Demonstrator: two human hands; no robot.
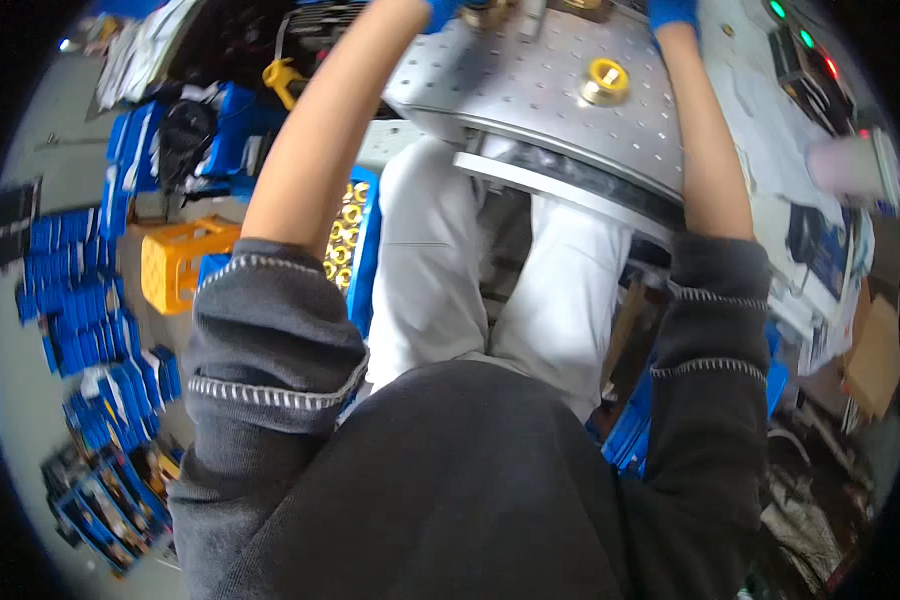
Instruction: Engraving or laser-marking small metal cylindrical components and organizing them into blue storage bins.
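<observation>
Both my arms reach forward over a perforated metal plate (530, 90). My left hand (440, 12), in a blue glove, is at the top edge beside a brass-coloured metal piece (482, 14); its fingers are cut off, so its grip does not show. On the far right side of the plate is my right hand (673, 12), also blue-gloved, with its fingers out of the picture. A round brass fitting with a yellow ring on top (604, 82) stands on the plate between my forearms. Another brass-coloured part (582, 8) shows at the top edge.
Left of my legs lies a blue tray (368, 235) of several yellow-ringed brass fittings, partly behind my left arm. A yellow stool (170, 265) and stacked blue bins (75, 290) stand farther left. At right are a box with green and red lights (810, 65) and a pinkish container (850, 168).
</observation>
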